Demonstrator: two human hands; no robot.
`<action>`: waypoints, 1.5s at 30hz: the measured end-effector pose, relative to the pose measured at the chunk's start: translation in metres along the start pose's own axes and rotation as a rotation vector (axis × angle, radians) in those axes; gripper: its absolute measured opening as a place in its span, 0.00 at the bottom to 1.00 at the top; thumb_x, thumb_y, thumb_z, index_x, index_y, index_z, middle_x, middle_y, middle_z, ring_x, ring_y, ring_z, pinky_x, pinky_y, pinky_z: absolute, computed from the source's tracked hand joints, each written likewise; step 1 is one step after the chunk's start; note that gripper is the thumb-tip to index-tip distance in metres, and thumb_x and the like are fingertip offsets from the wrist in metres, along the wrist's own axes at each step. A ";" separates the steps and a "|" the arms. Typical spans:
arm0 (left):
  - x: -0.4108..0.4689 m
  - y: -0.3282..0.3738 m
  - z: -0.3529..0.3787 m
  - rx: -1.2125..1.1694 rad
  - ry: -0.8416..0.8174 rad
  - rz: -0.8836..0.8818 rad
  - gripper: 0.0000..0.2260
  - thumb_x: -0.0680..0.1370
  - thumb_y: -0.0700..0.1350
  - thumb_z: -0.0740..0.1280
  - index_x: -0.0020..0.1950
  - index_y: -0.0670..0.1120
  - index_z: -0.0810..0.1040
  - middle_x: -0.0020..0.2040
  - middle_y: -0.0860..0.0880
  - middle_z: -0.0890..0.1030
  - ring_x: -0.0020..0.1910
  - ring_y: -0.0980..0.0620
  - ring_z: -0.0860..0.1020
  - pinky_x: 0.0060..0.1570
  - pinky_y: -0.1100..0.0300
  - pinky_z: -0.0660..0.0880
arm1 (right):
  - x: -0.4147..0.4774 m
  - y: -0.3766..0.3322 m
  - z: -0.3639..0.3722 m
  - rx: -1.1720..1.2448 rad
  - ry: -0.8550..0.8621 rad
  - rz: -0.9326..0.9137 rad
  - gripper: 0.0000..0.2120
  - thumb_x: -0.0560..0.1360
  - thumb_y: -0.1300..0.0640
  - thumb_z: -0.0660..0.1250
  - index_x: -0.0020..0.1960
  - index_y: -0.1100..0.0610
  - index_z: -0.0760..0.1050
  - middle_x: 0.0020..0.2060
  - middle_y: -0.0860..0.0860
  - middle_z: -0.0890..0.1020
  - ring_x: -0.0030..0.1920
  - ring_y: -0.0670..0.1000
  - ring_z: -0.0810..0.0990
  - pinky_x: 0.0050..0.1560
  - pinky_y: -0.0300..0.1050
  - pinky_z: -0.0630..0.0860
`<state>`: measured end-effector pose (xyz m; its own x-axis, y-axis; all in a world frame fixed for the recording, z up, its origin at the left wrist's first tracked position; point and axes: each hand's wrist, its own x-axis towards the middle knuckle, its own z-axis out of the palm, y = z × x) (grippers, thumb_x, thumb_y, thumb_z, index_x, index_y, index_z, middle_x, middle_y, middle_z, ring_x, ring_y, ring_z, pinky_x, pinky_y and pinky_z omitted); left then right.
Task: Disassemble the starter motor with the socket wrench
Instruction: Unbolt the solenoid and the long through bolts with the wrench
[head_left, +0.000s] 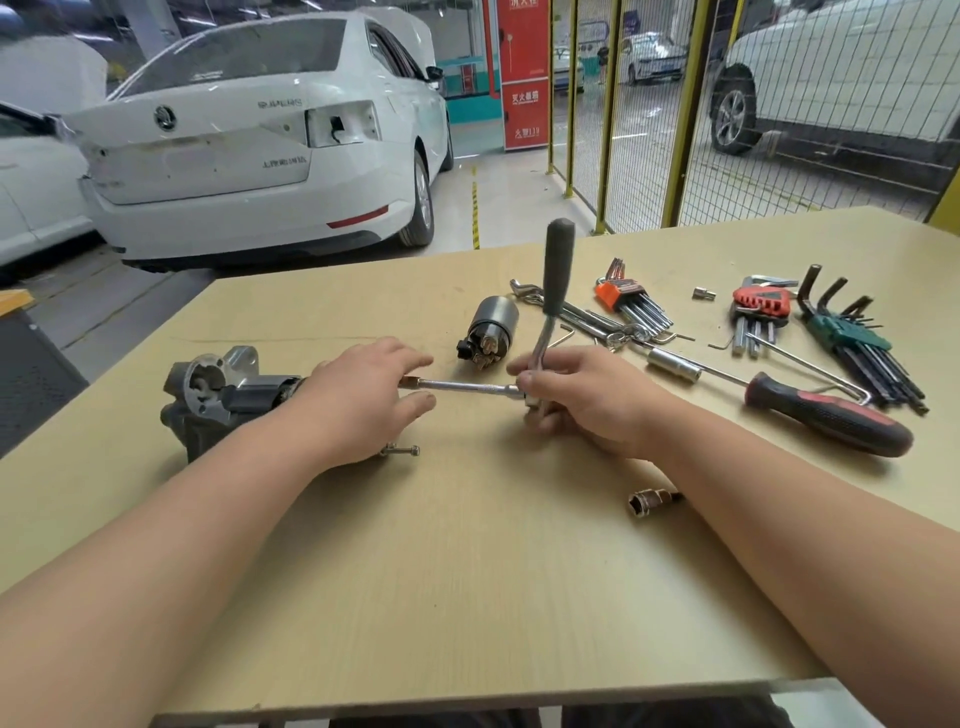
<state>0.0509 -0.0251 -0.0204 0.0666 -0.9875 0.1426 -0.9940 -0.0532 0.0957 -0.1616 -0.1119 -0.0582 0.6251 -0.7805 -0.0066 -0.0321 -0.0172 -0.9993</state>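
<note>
Wooden bench (467, 571) carries one starter motor (228, 395) under the flat, straight-fingered left hand (363, 400); right hand (576, 402) grips one socket wrench (558, 270); three hex-key sets (761, 301), one screwdriver (826, 421) nearby.

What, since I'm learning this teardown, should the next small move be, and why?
Probably swing the socket wrench handle round to turn the fastener loose. The right hand grips the wrench's head, its extension bar runs to the end of the starter motor under the left hand, and the handle stands upright. One bolt lies on the table.
</note>
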 end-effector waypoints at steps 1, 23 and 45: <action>0.001 -0.001 0.000 -0.003 0.004 0.003 0.16 0.78 0.54 0.61 0.66 0.53 0.72 0.63 0.55 0.74 0.62 0.52 0.70 0.60 0.51 0.69 | 0.000 0.002 -0.002 -0.020 0.001 -0.059 0.08 0.74 0.66 0.68 0.47 0.54 0.81 0.37 0.52 0.79 0.37 0.51 0.76 0.40 0.42 0.74; -0.005 0.007 0.020 -0.057 0.396 -0.091 0.08 0.71 0.56 0.69 0.47 0.55 0.81 0.45 0.56 0.80 0.52 0.52 0.73 0.49 0.54 0.71 | -0.002 -0.015 0.013 -0.133 0.088 -0.046 0.18 0.80 0.50 0.60 0.37 0.59 0.75 0.26 0.53 0.78 0.23 0.50 0.76 0.24 0.42 0.73; 0.002 0.006 0.020 -0.006 0.346 -0.117 0.11 0.70 0.55 0.68 0.50 0.55 0.80 0.47 0.56 0.80 0.53 0.50 0.73 0.45 0.56 0.70 | -0.003 -0.013 0.002 -0.273 0.100 -0.227 0.10 0.73 0.62 0.71 0.54 0.58 0.81 0.41 0.49 0.81 0.37 0.47 0.79 0.43 0.47 0.77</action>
<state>0.0433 -0.0303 -0.0397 0.2061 -0.8662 0.4553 -0.9775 -0.1608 0.1366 -0.1617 -0.1083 -0.0457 0.5617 -0.7945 0.2308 -0.1165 -0.3521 -0.9287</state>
